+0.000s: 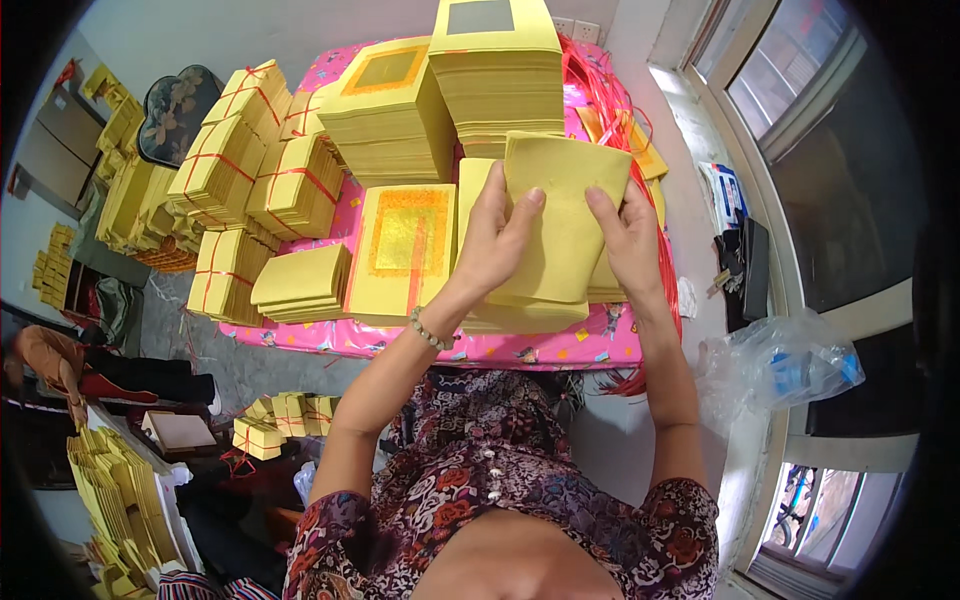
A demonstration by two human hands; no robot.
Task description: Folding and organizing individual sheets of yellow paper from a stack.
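Observation:
My left hand (498,235) and my right hand (630,240) grip the two sides of a yellow paper bundle (560,215), thumbs on its face. It is tilted up above the pink table, and how many sheets it has cannot be made out. Under it lies a yellow paper stack (525,318) at the table's front edge, partly hidden by the bundle. To the left is a paper stack with an orange and gold square (410,240), next to a small pile of folded yellow paper (302,283).
Tall yellow paper stacks (495,85) stand at the back of the pink tablecloth (500,350). Bundles tied with red string (215,170) are piled at left, and red strands (610,95) hang at right. Another person (75,365) is at far left. A clear plastic bag (790,365) lies by the window.

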